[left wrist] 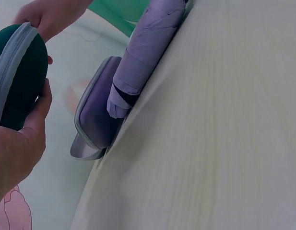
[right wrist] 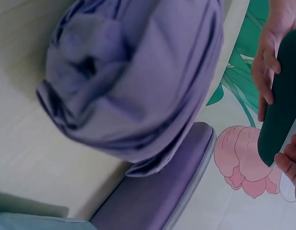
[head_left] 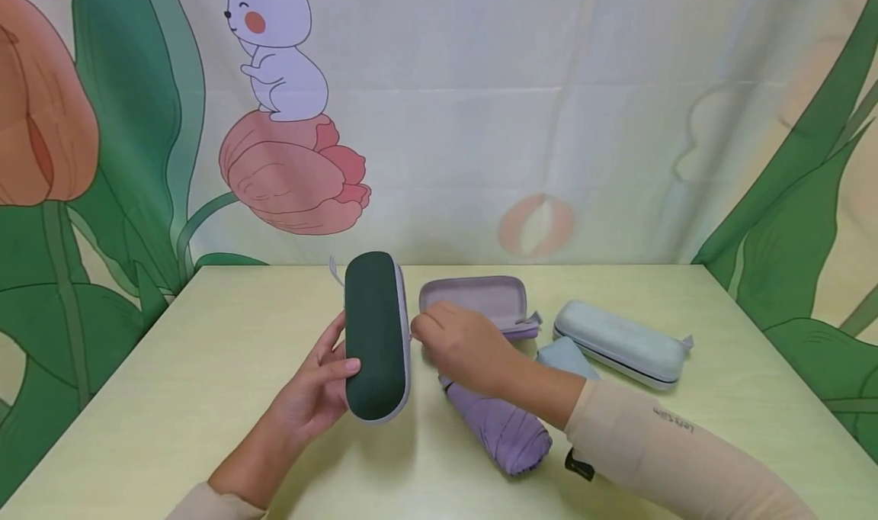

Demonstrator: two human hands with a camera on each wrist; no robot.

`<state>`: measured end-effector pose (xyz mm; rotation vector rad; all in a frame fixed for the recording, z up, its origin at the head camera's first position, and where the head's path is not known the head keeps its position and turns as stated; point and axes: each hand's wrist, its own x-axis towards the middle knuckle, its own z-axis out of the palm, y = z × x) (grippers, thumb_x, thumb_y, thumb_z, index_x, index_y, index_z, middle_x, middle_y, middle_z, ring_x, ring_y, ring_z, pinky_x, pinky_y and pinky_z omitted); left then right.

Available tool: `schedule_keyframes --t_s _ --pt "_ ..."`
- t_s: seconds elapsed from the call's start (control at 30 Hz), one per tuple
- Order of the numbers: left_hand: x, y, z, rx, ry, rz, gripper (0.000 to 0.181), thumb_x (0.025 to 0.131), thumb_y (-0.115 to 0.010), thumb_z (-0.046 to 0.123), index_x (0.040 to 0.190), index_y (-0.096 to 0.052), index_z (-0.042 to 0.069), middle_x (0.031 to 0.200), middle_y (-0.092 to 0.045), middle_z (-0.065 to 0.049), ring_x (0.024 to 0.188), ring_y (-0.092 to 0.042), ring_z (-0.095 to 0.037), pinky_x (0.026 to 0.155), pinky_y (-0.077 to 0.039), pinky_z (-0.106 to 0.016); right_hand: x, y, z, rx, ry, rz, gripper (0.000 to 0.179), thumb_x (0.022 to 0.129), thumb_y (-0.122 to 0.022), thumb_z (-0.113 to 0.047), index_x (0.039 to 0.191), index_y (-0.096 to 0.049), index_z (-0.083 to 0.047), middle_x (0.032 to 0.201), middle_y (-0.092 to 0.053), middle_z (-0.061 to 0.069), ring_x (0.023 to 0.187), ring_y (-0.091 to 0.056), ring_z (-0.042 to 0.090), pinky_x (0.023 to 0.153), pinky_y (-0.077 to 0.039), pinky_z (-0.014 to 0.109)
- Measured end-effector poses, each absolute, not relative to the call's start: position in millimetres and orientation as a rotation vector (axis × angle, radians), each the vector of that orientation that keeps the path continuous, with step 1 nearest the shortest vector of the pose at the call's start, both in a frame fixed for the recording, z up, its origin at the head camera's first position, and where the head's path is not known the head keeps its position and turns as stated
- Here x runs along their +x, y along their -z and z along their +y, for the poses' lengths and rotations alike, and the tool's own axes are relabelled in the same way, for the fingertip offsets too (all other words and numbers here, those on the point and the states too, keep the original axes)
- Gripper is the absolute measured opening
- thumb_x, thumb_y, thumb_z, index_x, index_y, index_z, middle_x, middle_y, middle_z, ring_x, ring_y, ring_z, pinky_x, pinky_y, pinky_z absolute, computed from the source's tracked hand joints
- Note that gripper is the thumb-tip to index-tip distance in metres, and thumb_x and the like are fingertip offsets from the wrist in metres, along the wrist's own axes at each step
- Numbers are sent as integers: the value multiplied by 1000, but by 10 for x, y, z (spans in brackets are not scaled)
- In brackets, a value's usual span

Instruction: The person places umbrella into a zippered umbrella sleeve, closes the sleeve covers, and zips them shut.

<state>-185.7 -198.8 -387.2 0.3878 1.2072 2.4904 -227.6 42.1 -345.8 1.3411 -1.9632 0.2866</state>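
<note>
dark green zippered case: landmark for all places below; held above the table, near upright, rounded ends up and down, halves together.
pale zip band: runs along the edge of the green case; slider hidden by fingers, position cannot tell.
strap loop: projecting from the upper left of the green case.
left hand: wrapped around the left side of the green case, thumb across the front face, supporting from behind.
right hand: fingers drawn narrow, tips pinching at the zip edge on the right of the green case; cannot tell whether slider or fabric edge.
purple umbrella: folded, lying on the table to the right of the green case and nearer the person.
purple zippered case: open, just right of the green case, beyond the right hand.
pale blue case: closed, well to the right of the green case.
light blue fabric bundle: right of the green case, partly hidden by the right forearm.
handling, green case: judged light, shell semi-stiff, fabric-like surface with moderate grip, not fragile; likely to twist under a pull on the zip.
grip point: grasp around the mid-body, clear of the zip band; pinch the slider separately.
</note>
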Motion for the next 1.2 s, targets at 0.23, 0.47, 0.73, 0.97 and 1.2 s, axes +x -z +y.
schedule_keyframes --t_s 0.23,0.47,0.73,0.97,1.2 --pt "-1843 3872 -1992 471 -2421 1237 75 90 -56 -1 152 -23 26 132 -51 -2 112 -61 -20 92 -51 -34 -2347 3411 441 1311 -292 -1919 14 82 -64 8 85 -57 -3 77 -53 4 69 -52 17 59 -47 23" --pt "-1819 3832 -1991 412 -2322 1353 53 91 -54 5 139 -36 16 128 -56 -1 111 -59 -17 92 -51 -32 -2439 3407 522 1237 -305 -1960 10 86 -66 5 89 -58 0 81 -57 8 76 -57 22 64 -52 26" --pt "-1828 3827 -1987 247 -2350 1373 27 100 -37 20 116 -58 17 111 -64 -1 94 -65 -15 82 -53 -28 -2477 3444 584 1192 -301 -1967 12 84 -68 6 85 -58 0 76 -55 7 71 -54 21 61 -50 25" --pt "-1845 3850 -2005 368 -2368 1165 31 101 -36 12 120 -60 11 114 -63 -8 99 -65 -24 89 -52 -39 -2477 3425 584 1189 -287 -1953 11 86 -62 8 84 -57 -1 76 -54 7 71 -53 22 60 -49 27" --pt "-1823 3821 -2033 412 -2348 1382 37 91 -56 5 128 -57 14 117 -60 -8 101 -62 -22 85 -53 -32 -2487 3416 584 1171 -275 -1921 12 85 -65 7 82 -56 -1 76 -56 8 70 -54 22 57 -50 27"
